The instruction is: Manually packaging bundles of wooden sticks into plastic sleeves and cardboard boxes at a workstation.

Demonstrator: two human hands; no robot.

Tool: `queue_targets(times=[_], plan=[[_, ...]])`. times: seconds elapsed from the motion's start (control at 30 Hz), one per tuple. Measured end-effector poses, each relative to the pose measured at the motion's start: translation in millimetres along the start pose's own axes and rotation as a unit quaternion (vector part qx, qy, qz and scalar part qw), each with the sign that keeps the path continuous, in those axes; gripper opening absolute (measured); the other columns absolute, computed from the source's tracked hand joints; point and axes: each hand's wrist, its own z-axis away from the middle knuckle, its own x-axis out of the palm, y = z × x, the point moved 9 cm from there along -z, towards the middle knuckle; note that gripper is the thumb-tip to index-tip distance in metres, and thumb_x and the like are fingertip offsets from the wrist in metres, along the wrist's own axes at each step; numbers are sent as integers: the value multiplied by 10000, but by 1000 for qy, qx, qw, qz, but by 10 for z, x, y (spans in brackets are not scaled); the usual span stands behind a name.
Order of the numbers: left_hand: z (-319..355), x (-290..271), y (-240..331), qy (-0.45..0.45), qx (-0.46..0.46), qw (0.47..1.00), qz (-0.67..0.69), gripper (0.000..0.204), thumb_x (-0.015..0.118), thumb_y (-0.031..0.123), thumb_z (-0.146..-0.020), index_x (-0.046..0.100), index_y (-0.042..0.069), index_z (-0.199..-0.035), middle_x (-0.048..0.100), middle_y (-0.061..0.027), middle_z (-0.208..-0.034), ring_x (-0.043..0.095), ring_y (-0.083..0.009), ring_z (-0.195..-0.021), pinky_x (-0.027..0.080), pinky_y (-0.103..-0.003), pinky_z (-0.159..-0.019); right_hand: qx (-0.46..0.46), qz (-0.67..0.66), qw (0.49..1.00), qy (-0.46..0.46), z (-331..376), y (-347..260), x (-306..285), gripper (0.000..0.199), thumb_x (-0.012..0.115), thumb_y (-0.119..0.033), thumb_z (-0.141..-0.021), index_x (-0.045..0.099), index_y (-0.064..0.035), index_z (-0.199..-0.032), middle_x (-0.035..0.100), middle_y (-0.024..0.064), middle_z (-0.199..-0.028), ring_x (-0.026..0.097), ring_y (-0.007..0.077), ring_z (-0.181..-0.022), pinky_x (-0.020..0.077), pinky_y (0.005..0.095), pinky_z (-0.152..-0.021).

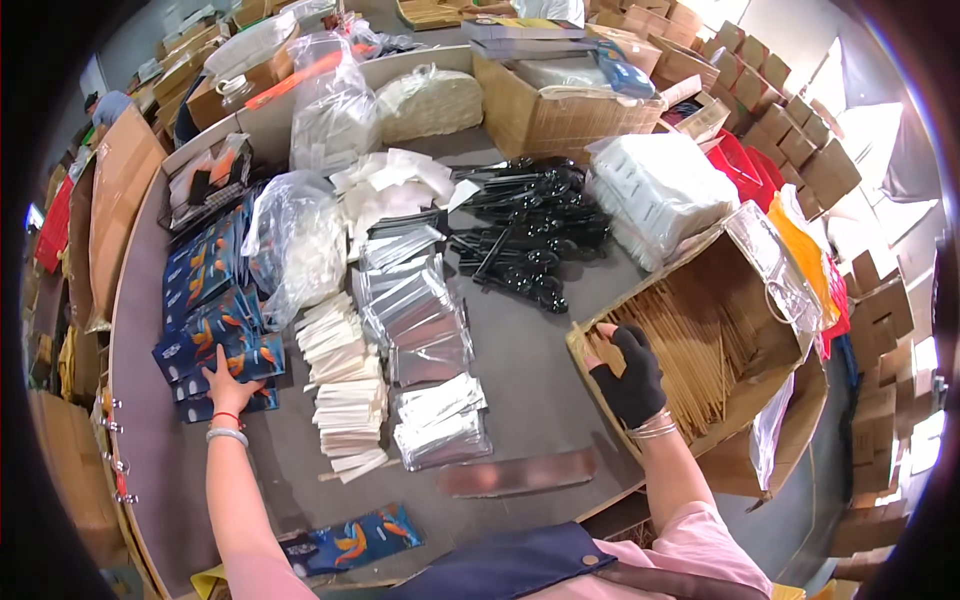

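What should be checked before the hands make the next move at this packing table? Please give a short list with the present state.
1. Left hand rests flat on the blue packets: ok.
2. Left hand has a grip on one packet: cannot tell.
3. Right hand, in a black glove, is inside the cardboard box: ok.
4. Right hand holds wooden sticks: cannot tell.
5. Clear sleeves lie between the hands: ok.
6. Black spoons lie apart from both hands: ok.

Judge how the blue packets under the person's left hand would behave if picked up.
The blue packets look flat and thin, so probably light and bendy. Their glossy printed wrap may be slippery, and the overlapping pile could slide apart under the left hand.
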Motion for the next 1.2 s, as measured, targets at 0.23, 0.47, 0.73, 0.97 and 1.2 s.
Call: queue_targets(times=[0.23,0.47,0.73,0.97,1.2], plan=[[-377,96,-17,-3,10,1000,-1,1257,926,386,-535,188,308,-1551,290,-379,-1479,236,-476,-1432,306,-628,-1075,72,-216,970,82,-1516,566,-175,390,696,-146,-911,586,16,-1248,636,9,-1030,577,78,-899,483,237,-813],[-312,-49,-112,12,13,1000,-8,1224,918,286,-578,182,299,-1555,340,-329,-1487,225,-464,-1440,320,-537,-1104,235,-588,765,114,-3296,1768,6,226,654,-215,-915,619,-52,-1069,625,122,-989,618,291,-876,524,433,-802],[-365,251,19,0,28,999,29,1262,925,179,-551,180,284,-1564,146,-366,-1544,281,-436,-1431,374,-449,-1107,218,-110,934,259,-4753,3319,-630,575,630,-509,-888,620,-57,-1245,675,198,-1086,645,356,-1022,503,426,-872],[-247,78,-115,3,36,999,39,1296,918,147,-556,125,297,-1569,103,-385,-1540,326,-459,-1401,382,-442,-1098,301,-89,913,260,-5474,4100,-326,904,596,-735,-760,574,-36,-1333,560,212,-1363,535,355,-1263,404,416,-1057],[-228,89,-63,-2,13,999,38,1278,899,154,-574,112,276,-1573,137,-400,-1524,284,-455,-1422,349,-435,-1121,320,97,934,128,-5679,3993,-369,853,591,-726,-763,549,-140,-1382,536,135,-1415,461,337,-1344,366,396,-1106]])
